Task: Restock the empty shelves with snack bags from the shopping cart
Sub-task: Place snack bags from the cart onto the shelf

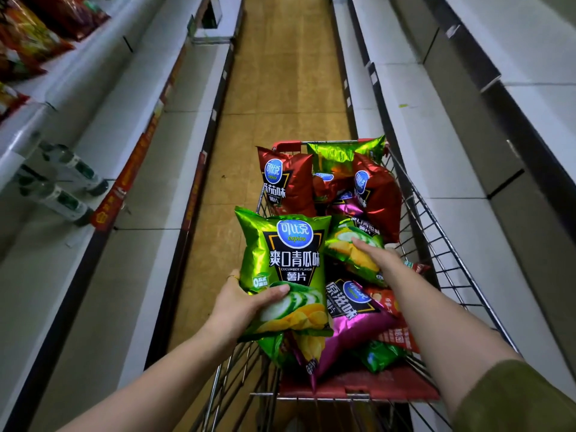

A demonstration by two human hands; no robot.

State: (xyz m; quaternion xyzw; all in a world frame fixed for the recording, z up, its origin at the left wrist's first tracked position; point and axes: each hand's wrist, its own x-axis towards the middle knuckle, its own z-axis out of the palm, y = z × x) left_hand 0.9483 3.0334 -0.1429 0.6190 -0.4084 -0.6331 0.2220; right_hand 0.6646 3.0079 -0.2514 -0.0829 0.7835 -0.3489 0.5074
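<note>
Head view: both forearms reach forward from the bottom edge, the right one coming out of an olive sleeve [523,397] pushed up toward the elbow. The left hand [240,302] is raised over the near left corner of the shopping cart [436,244] and grips a green cucumber bag [290,263] by its lower left corner, thumb laid across the front and fingers hidden behind; the bag stands upright, label toward the camera, lifted above the pile. The right hand [378,260] stretches further in, palm down, resting on a second green bag [346,247] that lies in the cart; it cannot be told whether its fingers curl round that bag. A purple bag [352,310] lies between the arms, and red bags [286,182] stand at the far end of the cart. Bare white shelves [436,151] run along both sides of the aisle, with water bottles [62,182] lying on a left shelf
</note>
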